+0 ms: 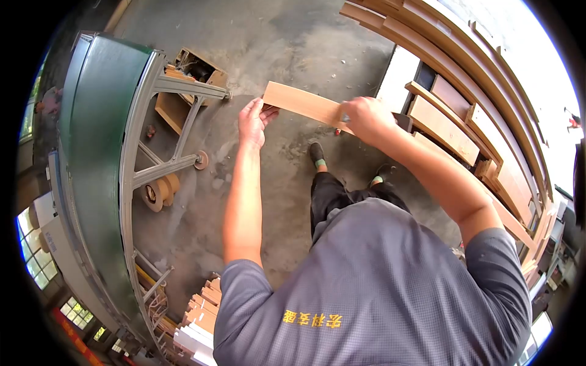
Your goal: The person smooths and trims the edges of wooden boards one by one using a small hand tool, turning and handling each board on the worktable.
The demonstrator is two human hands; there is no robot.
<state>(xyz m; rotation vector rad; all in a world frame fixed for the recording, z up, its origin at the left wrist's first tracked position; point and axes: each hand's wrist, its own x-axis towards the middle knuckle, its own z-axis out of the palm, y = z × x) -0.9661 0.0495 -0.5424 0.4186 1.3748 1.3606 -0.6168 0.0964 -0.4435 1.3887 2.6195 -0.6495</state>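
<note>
A narrow light-brown wooden board (299, 104) is held out in front of my body, above the floor. My left hand (251, 122) grips its left end, thumb toward the edge and fingers curled beneath. Over the right end of the board is my right hand (369, 119), closed and slightly blurred by motion. A small grey-blue bit shows at its fingers, and a dark flat piece (403, 122) sticks out behind the hand. I cannot make out what kind of tool or item this is. The board's far right end is partly covered by the right hand.
A green conveyor belt (107, 122) on a metal frame (174, 168) runs along the left. Stacked wooden boards (448, 128) fill the right side. Below the conveyor are a tape-like roll (160, 192) and a wooden box (172, 113). Pale wood strips (201, 317) are piled lower left.
</note>
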